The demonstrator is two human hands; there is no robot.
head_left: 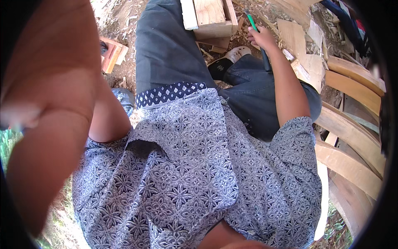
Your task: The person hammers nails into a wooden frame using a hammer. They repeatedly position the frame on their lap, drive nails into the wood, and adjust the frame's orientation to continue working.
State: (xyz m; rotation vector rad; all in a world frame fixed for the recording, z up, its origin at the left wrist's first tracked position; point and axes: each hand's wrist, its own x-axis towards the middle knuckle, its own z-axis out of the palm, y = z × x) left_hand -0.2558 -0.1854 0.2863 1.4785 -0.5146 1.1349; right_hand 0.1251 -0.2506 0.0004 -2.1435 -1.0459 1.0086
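Green-and-black hand tool (252, 23) is gripped by the right hand (264, 40); left hand (47, 162) is blurred, its fingers' state unclear. Wooden box (217, 30) looks joined; what's left doesn't show.

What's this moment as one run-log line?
right hand: holding green-and-dark tool; left arm: large in foreground, grip unclear; ahead: box-like wooden piece

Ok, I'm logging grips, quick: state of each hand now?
Left: cannot be told, the arm is too close up.
Right hand: closed, holding the green tool.
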